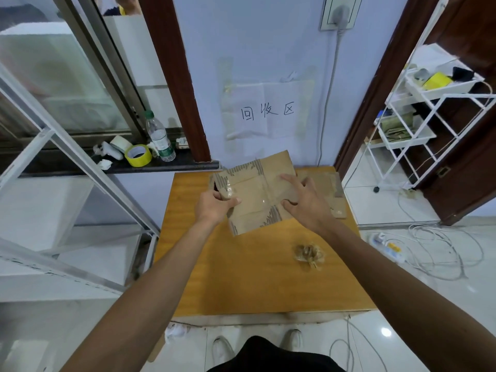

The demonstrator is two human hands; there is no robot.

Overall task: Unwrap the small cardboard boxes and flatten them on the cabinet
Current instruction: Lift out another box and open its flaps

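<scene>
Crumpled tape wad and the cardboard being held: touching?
Apart. The head view shows a strip of bare cabinet top between the tape wad and the lower edge of the cardboard.

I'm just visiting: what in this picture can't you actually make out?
All from the head view, the only one:
The cardboard box: its underside faces away, and the left hand covers part of its left edge.
The flattened cardboard behind it: mostly hidden by the box and the right hand.
The bottle: label too small to read.
The cart: tray contents small and blurred.
</scene>
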